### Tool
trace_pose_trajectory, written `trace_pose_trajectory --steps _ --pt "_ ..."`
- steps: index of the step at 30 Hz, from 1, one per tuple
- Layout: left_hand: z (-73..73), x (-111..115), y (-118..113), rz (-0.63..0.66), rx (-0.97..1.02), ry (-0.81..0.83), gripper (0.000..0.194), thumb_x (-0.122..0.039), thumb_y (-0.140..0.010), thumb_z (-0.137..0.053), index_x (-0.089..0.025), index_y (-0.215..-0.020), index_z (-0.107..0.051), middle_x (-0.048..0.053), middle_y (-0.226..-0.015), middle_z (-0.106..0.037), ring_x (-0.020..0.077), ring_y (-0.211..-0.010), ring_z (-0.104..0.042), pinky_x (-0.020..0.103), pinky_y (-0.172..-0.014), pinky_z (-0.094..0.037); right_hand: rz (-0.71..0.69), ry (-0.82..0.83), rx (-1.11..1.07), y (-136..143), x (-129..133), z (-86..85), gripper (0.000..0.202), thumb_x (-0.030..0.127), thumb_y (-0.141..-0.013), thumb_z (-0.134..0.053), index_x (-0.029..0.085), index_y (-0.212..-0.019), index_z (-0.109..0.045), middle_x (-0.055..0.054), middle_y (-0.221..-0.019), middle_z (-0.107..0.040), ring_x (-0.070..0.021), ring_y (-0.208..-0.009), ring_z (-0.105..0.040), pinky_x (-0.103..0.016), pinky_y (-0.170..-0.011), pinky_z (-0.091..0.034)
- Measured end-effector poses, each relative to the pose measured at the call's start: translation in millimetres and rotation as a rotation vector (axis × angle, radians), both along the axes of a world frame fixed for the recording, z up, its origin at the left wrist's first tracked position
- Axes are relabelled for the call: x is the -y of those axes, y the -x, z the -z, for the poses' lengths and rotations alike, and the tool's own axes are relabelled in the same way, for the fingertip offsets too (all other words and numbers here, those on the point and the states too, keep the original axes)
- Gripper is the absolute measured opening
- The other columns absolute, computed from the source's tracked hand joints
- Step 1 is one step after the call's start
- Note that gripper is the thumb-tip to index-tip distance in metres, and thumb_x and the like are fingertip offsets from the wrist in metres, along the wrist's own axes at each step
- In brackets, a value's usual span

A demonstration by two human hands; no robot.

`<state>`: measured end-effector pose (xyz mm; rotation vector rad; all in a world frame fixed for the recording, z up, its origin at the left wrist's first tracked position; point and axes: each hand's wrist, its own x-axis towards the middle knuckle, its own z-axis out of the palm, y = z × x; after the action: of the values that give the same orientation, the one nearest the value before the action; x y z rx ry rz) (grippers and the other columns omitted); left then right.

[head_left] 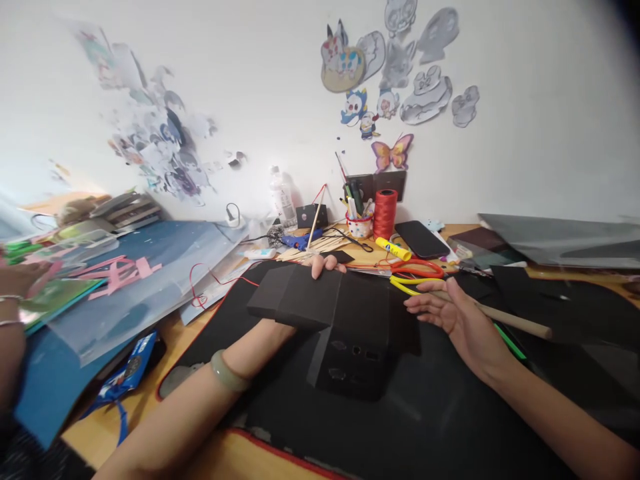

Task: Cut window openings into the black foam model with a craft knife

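Note:
A folded black card box [350, 320] with flaps and small cut-outs is held up over the black mat. My left hand [325, 265] reaches behind it, its fingers curled over the top edge; the palm is hidden by the card. To the right, my right hand [463, 320] has its fingers stretched out, a little apart from the card. A wooden stick [520, 321] passes behind its thumb; whether the hand touches it I cannot tell. Just beyond the fingertips lie scissors with a yellow handle [403, 287] and a red-orange handle [420, 268].
Under my hands lies a black mat [280, 413] with red edging. Behind stand a red thread spool [385, 213] and a pen cup [359, 225], near a phone [423, 239] and glue stick [393, 249]. Another person's hand [23, 280] is at far left, by pink cut pieces [120, 270].

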<state>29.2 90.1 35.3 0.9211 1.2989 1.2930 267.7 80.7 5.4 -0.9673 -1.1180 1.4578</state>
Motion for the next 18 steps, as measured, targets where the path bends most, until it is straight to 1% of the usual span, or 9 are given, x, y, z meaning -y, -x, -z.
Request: trace_pose_trajectory --steps 3,7,9,11,13,15,18 --pt "7.0 -5 0 0.043 0.103 -0.107 0.024 -0.031 -0.088 -0.046 -0.018 -0.107 -0.053 0.007 -0.112 -0.052 0.0183 -0.094 -0.053 0.036 -0.081 -0.047 0.007 0.008 -0.012 0 0 -0.2 0.036 0.051 -0.082 -0.040 0.019 -0.088 -0.056 -0.008 -0.079 -0.068 -0.0163 -0.073 -0.063 -0.026 -0.063 -0.046" --pt "16.0 -10 0 0.071 0.184 -0.179 0.025 -0.032 -0.088 -0.045 -0.018 -0.108 -0.052 0.008 -0.111 -0.052 0.0171 -0.093 -0.054 0.036 -0.080 -0.047 0.014 0.011 -0.013 1 1 -0.4 0.034 0.049 -0.081 -0.043 0.018 -0.088 -0.056 -0.007 -0.078 -0.068 -0.0161 -0.073 -0.062 -0.026 -0.063 -0.046" --pt "19.0 -9 2 0.075 0.204 -0.196 0.025 -0.037 -0.090 -0.039 -0.019 -0.100 -0.055 0.007 -0.108 -0.054 0.0172 -0.095 -0.054 0.035 -0.081 -0.046 0.012 0.009 -0.010 0 1 0.0 0.033 0.049 -0.081 -0.044 0.018 -0.088 -0.056 -0.007 -0.077 -0.068 -0.0163 -0.072 -0.062 -0.027 -0.063 -0.046" --pt "20.3 -6 4 0.080 0.212 -0.198 0.030 -0.041 -0.090 -0.034 -0.022 -0.087 -0.057 0.005 -0.103 -0.055 0.0179 -0.098 -0.054 0.033 -0.082 -0.046 0.010 0.006 -0.009 0 1 0.3 0.033 0.048 -0.081 -0.044 0.019 -0.088 -0.056 -0.007 -0.077 -0.068 -0.0164 -0.072 -0.062 -0.027 -0.064 -0.046" --pt "19.8 -4 6 0.079 0.209 -0.191 0.030 -0.043 -0.088 -0.035 -0.024 -0.080 -0.057 0.004 -0.100 -0.057 0.0198 -0.100 -0.053 0.033 -0.082 -0.046 0.011 0.004 -0.007 -1 1 0.3 0.033 0.049 -0.081 -0.043 0.019 -0.088 -0.056 -0.007 -0.076 -0.067 -0.0165 -0.071 -0.062 -0.028 -0.064 -0.046" --pt "17.3 -1 6 0.073 0.191 -0.171 0.029 -0.043 -0.087 -0.037 -0.024 -0.082 -0.058 0.004 -0.099 -0.057 0.0214 -0.101 -0.052 0.036 -0.082 -0.046 0.020 -0.003 0.010 0 1 -0.3 0.032 0.048 -0.081 -0.043 0.019 -0.089 -0.056 -0.007 -0.077 -0.067 -0.0167 -0.072 -0.062 -0.028 -0.064 -0.046" --pt "9.7 3 5 0.053 0.114 -0.092 0.026 -0.039 -0.089 -0.041 -0.019 -0.098 -0.056 0.005 -0.106 -0.055 0.0211 -0.098 -0.053 0.037 -0.081 -0.046 0.034 -0.091 0.071 1 4 -0.8 0.022 0.038 -0.079 -0.049 0.021 -0.093 -0.053 -0.007 -0.090 -0.066 -0.0189 -0.087 -0.061 -0.029 -0.070 -0.046"
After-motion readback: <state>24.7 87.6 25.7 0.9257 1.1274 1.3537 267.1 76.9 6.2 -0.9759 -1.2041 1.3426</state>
